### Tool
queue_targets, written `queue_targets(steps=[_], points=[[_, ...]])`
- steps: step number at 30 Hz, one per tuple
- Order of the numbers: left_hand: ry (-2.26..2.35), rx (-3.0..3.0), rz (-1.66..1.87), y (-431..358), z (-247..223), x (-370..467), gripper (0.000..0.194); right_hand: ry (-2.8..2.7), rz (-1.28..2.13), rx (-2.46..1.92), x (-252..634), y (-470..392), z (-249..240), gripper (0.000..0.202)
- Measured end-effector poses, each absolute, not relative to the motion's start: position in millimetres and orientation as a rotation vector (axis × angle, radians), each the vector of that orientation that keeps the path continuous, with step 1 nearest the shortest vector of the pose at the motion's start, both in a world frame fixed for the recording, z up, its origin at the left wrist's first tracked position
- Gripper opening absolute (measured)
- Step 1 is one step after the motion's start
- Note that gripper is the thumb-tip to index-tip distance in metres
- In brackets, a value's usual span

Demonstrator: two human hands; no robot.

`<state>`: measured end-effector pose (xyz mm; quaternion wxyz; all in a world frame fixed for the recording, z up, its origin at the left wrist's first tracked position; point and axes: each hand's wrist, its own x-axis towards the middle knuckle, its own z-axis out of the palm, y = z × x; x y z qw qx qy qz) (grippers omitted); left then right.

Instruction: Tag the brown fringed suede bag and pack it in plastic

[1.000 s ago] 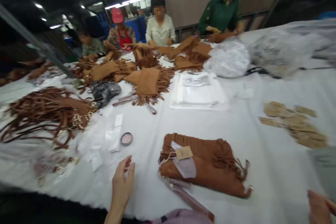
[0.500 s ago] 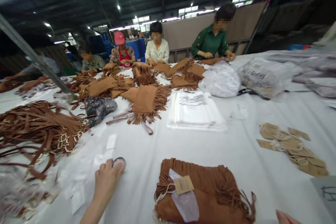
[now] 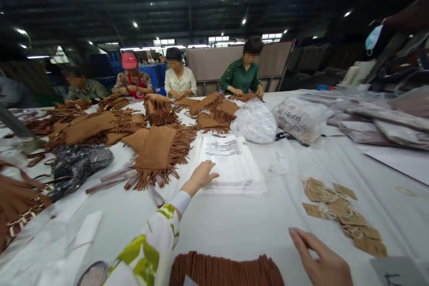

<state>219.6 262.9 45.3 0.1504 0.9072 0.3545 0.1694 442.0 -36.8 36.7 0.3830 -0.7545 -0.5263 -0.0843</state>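
My left hand (image 3: 203,174) stretches forward with fingers apart at the left edge of a stack of printed clear-white plastic bags (image 3: 231,161). Whether it presses on the top bag I cannot tell. My right hand (image 3: 323,261) hovers low on the right, thumb and index finger meeting near the tips, nothing visible in them. Between my arms, at the bottom edge, lies a brown fringed suede bag (image 3: 226,270), partly cut off by the frame. A round, dark-rimmed object like a tape roll (image 3: 94,274) rests beside my left sleeve.
Brown paper hang tags (image 3: 345,214) with white strings lie at right. Fringed bags (image 3: 156,147) are heaped ahead, near a crumpled dark plastic bag (image 3: 78,165). Stuffed plastic bags (image 3: 254,120) stand beyond the stack. Several co-workers (image 3: 241,76) sit across the table.
My left hand has left the round roll and moved forward and right to the plastic bag stack. My right hand has come further into view. The camera view has shifted right.
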Motion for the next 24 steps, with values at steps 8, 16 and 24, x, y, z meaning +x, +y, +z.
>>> queue_targets(steps=[8,16,24], points=[[1.135,2.592,0.189,293.1,3.1,240.9,0.007,-1.697,0.369,-1.756,438.1,169.4,36.7,0.022],[1.056,2.529,0.243,308.0,-8.6,235.7,0.039,-1.693,0.419,-1.902,453.0,213.7,-19.9,0.021],[1.116,2.385,0.326,325.2,-10.5,246.9,0.016,-1.625,0.289,-2.038,446.5,230.0,-21.9,0.024]])
